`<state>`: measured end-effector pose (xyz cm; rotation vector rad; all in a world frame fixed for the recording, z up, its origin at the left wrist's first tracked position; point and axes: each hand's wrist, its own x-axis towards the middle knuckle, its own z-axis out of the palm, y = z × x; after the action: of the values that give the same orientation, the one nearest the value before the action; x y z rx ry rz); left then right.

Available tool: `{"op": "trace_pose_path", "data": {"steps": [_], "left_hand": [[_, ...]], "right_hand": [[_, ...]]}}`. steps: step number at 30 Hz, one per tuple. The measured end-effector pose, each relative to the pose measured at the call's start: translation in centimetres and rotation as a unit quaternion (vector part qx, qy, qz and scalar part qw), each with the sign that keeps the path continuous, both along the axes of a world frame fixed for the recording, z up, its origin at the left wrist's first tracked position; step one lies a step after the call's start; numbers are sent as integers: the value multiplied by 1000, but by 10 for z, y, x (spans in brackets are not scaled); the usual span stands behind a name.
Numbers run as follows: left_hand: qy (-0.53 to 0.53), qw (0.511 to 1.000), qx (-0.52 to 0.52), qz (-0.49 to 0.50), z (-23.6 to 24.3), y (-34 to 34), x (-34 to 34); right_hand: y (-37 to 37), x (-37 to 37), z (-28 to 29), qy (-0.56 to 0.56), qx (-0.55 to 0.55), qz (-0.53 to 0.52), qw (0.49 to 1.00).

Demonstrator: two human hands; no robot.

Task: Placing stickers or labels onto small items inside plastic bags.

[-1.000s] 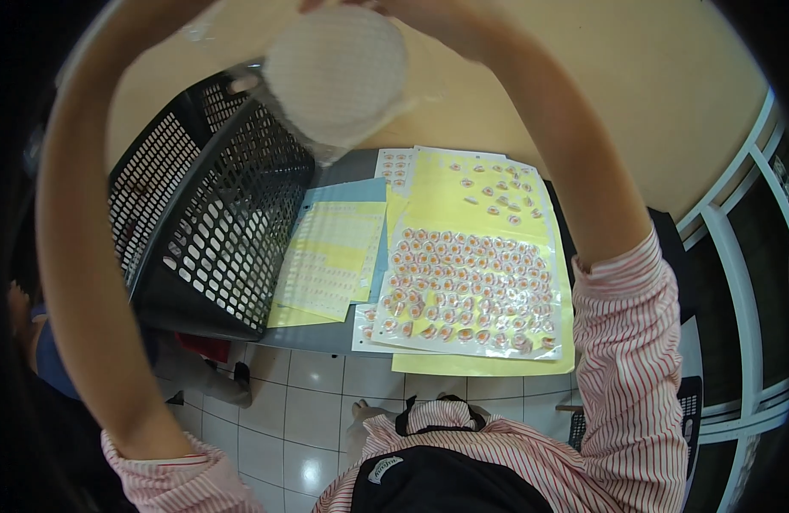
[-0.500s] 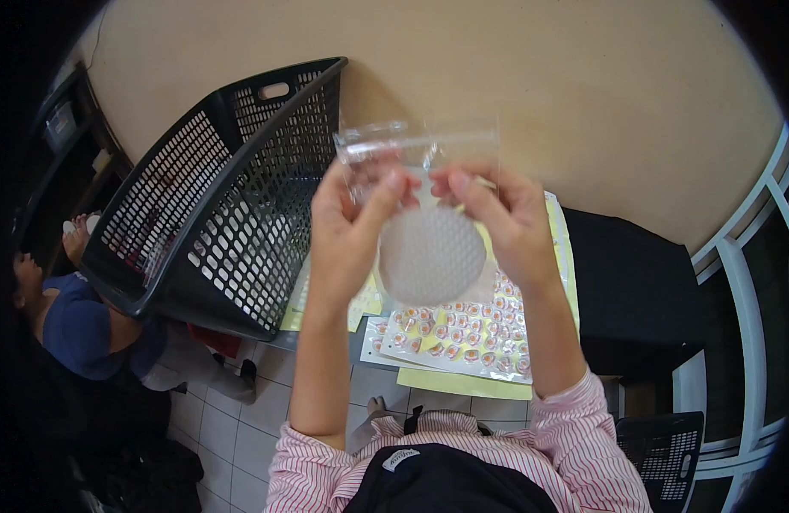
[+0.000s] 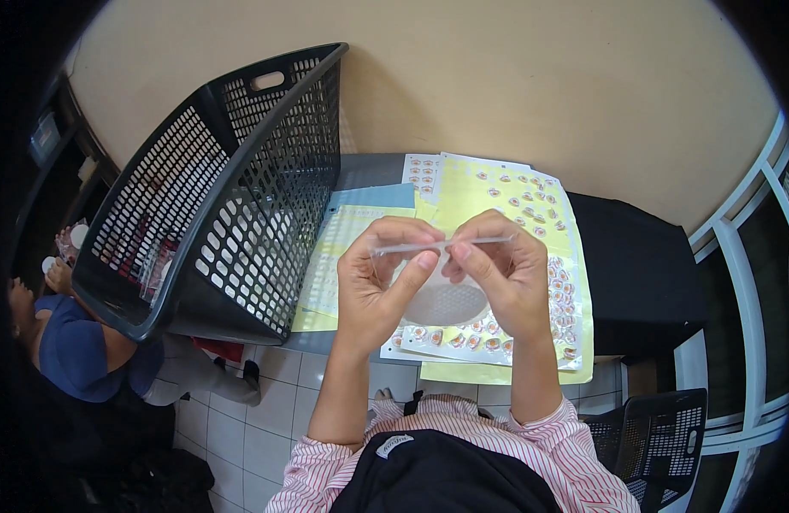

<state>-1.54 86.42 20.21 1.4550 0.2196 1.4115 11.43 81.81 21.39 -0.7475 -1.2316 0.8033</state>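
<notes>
Above the table, both my hands pinch the top edge of a clear plastic bag. My left hand has thumb and fingers closed on the edge, and my right hand grips it close beside. Below the edge hangs a round white disc with a dimpled surface, seemingly inside the bag and partly hidden by my fingers. Under my hands lie white sheets of small round orange-and-white stickers. A yellow sheet beyond them carries several scattered stickers of the same kind.
A big black perforated basket stands at the left, with plastic-wrapped items inside. Past it, a person in a blue top holds white round things. A black-covered surface adjoins the table on the right; another black basket is lower right.
My hands and the bag have come lower and nearer to me. The bag's top edge, upright and spread before, is now seen edge-on between my fingertips.
</notes>
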Motion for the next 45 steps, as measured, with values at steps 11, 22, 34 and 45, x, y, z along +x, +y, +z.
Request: {"op": "trace_pose_path", "data": {"steps": [11, 22, 34, 45], "left_hand": [[36, 998, 16, -39, -8, 10, 3], [37, 998, 41, -29, -15, 13, 14], [17, 999, 36, 27, -23, 9, 15], [31, 999, -2, 40, -28, 8, -18]], "right_hand": [[-1, -8, -19, -66, 73, -158, 983], [-6, -7, -24, -86, 93, -225, 966], [-4, -4, -26, -105, 89, -219, 966], [10, -4, -30, -107, 71, -100, 987]]}}
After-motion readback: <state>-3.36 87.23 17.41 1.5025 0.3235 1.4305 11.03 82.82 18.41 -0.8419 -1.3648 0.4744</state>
